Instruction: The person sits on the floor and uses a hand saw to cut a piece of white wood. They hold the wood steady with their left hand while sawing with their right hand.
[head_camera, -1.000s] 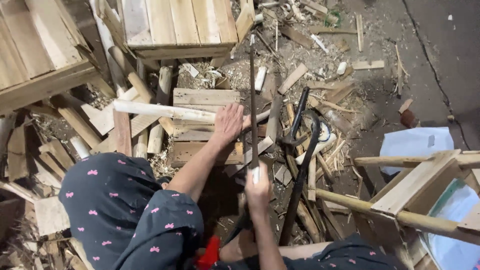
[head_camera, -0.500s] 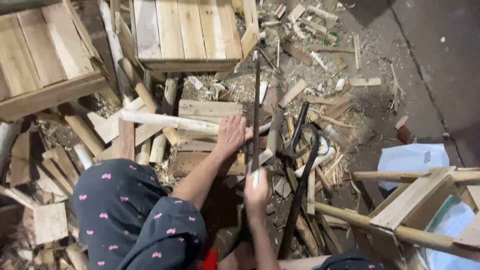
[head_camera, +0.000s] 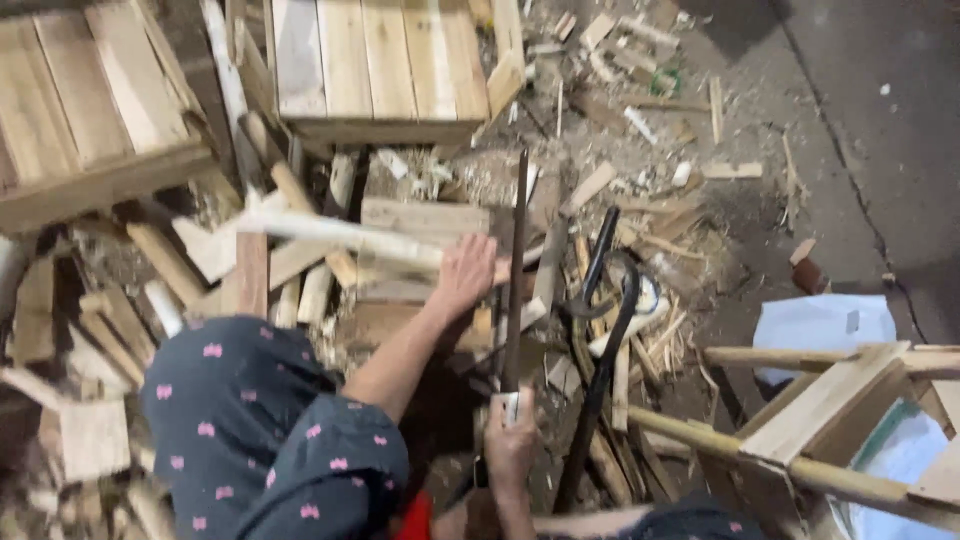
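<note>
Wood scraps, splinters and short offcuts litter a grey concrete floor, with two pale slatted wooden pallets lying at the top of the view. Near the middle, the left hand presses down on a long, pale, roughly split wooden stick that lies crosswise over a low stack of short planks; its fingers curl over the stick and clasp it. Closer to the body, the right hand is closed in a fist around the handle of a long, narrow, dark metal blade, probably a machete or saw, though motion blur makes that hard to settle. This blade stands nearly upright in the view, its edge meeting the stick just right of the left hand. A black curved metal bar lies just right of the blade among the slivers. At lower left is a knee in dark navy cloth with small pink marks. A light wooden frame of round poles sits at lower right, beside a white sheet.
</note>
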